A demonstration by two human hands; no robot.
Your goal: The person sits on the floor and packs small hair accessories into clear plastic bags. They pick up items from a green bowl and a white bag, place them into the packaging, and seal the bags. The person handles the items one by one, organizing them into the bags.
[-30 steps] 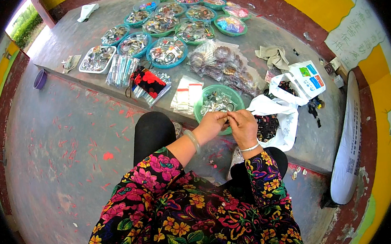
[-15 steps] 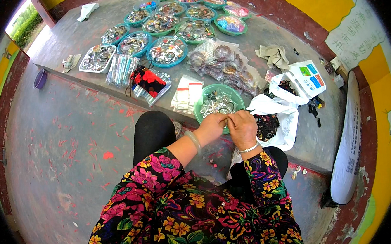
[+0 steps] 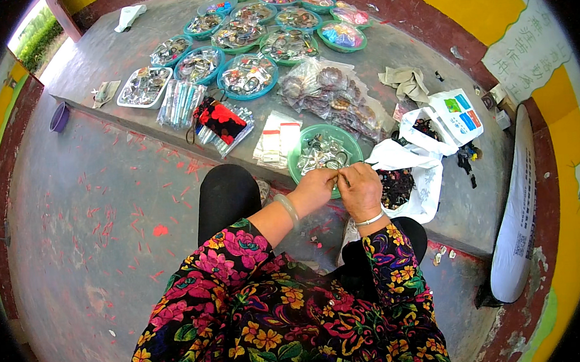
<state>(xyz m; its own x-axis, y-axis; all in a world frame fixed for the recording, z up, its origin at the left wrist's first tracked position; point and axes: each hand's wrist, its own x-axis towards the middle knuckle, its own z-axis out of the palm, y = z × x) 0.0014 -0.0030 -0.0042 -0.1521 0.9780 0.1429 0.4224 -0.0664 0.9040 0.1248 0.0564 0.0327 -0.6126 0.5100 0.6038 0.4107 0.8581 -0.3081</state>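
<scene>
My left hand (image 3: pixel 314 189) and my right hand (image 3: pixel 361 191) meet fingertip to fingertip over the near edge of a green plastic basin (image 3: pixel 293 165). Both are closed in a pinch, and whatever lies between the fingers is too small and hidden to name. Inside the basin is a heap of small silvery pieces (image 3: pixel 320 153), with a thin dark loop near my fingers. Close by on the right, an opened white plastic bag (image 3: pixel 429 195) holds many small dark pieces (image 3: pixel 395 187). Flat clear packets with red strips (image 3: pixel 279 140) lie just left of the basin.
Several basins of bagged small goods (image 3: pixel 249 76) crowd the raised ledge farther off. Nearer are a large clear bag of brownish bundles (image 3: pixel 334 97), a red and black pouch (image 3: pixel 222 120) and a second white bag (image 3: pixel 444 126). A purple bowl (image 3: pixel 59 118) stands far left.
</scene>
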